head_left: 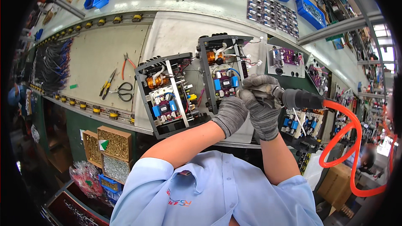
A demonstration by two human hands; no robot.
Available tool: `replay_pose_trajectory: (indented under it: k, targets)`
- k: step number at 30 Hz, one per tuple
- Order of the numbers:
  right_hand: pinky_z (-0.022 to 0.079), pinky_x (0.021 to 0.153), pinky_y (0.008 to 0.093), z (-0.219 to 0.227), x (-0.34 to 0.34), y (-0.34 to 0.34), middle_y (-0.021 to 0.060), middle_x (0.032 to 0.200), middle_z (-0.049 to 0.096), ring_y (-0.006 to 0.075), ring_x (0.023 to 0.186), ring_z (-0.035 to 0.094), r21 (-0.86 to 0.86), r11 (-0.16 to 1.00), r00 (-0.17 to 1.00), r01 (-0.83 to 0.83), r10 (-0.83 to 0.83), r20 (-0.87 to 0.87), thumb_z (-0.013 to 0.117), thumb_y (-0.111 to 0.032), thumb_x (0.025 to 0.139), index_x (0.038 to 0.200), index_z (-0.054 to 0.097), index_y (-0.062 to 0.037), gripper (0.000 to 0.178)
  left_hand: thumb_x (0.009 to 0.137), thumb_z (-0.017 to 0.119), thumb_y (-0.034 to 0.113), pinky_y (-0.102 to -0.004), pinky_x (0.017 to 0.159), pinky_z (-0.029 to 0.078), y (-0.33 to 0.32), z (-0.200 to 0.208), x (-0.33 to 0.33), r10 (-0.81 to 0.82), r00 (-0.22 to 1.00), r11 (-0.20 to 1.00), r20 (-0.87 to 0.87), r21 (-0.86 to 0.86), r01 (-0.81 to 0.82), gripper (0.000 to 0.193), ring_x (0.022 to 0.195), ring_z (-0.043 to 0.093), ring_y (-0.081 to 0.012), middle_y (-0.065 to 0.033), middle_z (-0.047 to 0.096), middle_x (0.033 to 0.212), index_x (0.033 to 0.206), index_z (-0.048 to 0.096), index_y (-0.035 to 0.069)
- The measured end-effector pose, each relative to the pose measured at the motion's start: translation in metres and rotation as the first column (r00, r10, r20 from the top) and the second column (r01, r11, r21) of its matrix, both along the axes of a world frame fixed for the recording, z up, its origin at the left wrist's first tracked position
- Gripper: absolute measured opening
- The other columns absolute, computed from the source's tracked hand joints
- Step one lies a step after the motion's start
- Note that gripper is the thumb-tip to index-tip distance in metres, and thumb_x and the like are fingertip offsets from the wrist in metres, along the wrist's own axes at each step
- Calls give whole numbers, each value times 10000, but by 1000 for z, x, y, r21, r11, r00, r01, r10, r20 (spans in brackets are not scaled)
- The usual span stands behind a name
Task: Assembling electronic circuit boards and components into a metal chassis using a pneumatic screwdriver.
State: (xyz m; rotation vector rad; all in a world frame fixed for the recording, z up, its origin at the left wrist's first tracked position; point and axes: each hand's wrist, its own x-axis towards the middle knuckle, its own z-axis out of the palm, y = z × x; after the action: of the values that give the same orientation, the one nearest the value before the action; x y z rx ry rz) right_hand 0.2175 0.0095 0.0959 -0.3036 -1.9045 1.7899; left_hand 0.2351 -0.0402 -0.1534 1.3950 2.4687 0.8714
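My right hand [263, 115], in a grey knit glove, is closed round an air screwdriver [301, 99] with a black grip and an orange hose. The tool lies nearly level, its front end toward the right side of an open power-supply chassis [208, 69]; its tip is hidden by the gloves. My left hand [232, 113], also gloved, is by that chassis's near right corner, against the right hand. Its fingers are hidden. Inside the chassis are a copper coil, blue components and loose wires. A second open chassis [144, 100] of the same kind stands to the left.
Pliers [128, 65], yellow-handled cutters [106, 88] and scissors [124, 92] lie left. Screw boxes [114, 142] stand lower left. A board on a metal plate [274, 68] and more boards [299, 123] are at right. The orange hose [356, 142] loops down on the right.
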Motion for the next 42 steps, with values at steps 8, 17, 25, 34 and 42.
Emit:
replay_pose_trajectory:
  k: [8,17,25,34,42]
  targets:
    - [591,829,354,-3,5,5,116,1025,643,189,925,663,21,1000,999,17,-17,35,714,98,787,1068,551,-24,347,796,643,104,-422,557,533,-4,90,-16,-33,998,996,-59,78,37,137,710,692,-264,-115,713,801,883,744,73]
    - [548,797,274,-5,-9,2,72,1015,644,128,899,638,-145,988,999,-49,50,-1,690,120,786,1052,585,-39,327,824,601,69,-420,592,549,-31,165,-41,-164,986,968,-9,-192,160,109,730,700,-277,-114,689,797,911,666,59]
    - [541,818,275,-9,-13,-4,66,1009,646,129,912,634,-65,995,997,-78,80,22,699,119,779,1069,575,-49,358,858,595,144,-432,718,553,-18,115,-24,-1,985,998,171,69,-11,193,824,685,-329,-152,709,884,996,708,71]
    - [570,778,312,-5,-10,-5,74,958,650,151,844,651,-40,997,997,-60,62,54,698,85,809,1017,596,-42,264,1019,411,132,-335,984,468,-6,117,-23,-9,921,953,391,-276,126,322,1183,559,-230,-121,594,1294,1316,522,74]
    - [546,807,308,-85,-10,-11,50,1008,694,149,906,665,299,908,948,292,-316,33,750,-35,734,1060,645,-45,342,904,525,125,-399,892,501,21,73,-17,-95,994,995,-50,3,95,260,1072,624,-254,-139,655,1166,1136,636,86]
